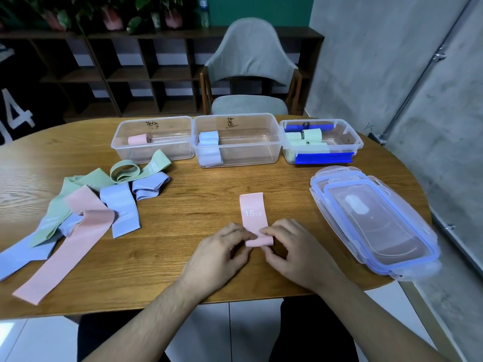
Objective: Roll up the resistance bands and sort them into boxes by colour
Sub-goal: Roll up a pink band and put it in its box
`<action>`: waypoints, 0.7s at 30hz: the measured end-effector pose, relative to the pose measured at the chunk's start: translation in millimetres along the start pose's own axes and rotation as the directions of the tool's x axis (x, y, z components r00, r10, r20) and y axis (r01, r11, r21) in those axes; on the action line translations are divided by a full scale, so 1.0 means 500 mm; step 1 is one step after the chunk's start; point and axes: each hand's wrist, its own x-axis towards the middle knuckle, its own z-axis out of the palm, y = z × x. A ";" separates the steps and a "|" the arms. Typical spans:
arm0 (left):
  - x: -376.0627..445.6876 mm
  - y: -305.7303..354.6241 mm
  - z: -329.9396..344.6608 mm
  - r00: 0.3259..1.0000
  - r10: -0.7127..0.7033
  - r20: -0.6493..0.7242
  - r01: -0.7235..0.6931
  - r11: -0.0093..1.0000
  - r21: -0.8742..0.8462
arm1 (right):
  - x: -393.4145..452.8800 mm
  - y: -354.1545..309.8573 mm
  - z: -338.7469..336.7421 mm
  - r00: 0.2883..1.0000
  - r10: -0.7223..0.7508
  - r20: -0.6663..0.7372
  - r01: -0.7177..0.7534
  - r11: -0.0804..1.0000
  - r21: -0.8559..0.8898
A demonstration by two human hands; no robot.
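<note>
A pink band (253,212) marked "15 LB" lies flat on the table, its near end curled into a small roll. My left hand (222,254) and my right hand (292,254) pinch that roll from either side. At the back stand three clear boxes: the left box (122,148) holds one pink roll (138,139), the middle box (261,158) holds blue rolls (209,147), the right box (355,142) holds green rolls (311,135). A loose pile of pink, green and blue bands (86,210) lies on the left.
A stack of clear lids (371,220) with blue seals sits at the right, near the table edge. A grey chair (251,74) stands behind the table (183,270). Dark shelving lines the back wall.
</note>
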 end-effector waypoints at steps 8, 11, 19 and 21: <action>-0.001 -0.002 0.000 1.000 -0.020 -0.004 0.019 0.999 -0.043 | -0.001 -0.001 -0.003 1.000 -0.024 0.010 0.024 0.999 0.023; -0.002 0.001 -0.002 1.000 -0.016 0.014 0.017 0.999 -0.046 | -0.001 -0.004 -0.005 1.000 -0.029 0.009 0.028 0.999 0.028; -0.002 0.004 -0.003 1.000 -0.006 0.015 0.006 1.000 -0.004 | -0.001 -0.001 0.000 1.000 -0.016 -0.006 0.016 0.999 0.036; -0.002 0.001 -0.001 1.000 -0.012 0.008 0.013 1.000 -0.007 | -0.001 -0.002 0.000 1.000 -0.008 -0.005 0.008 0.999 0.034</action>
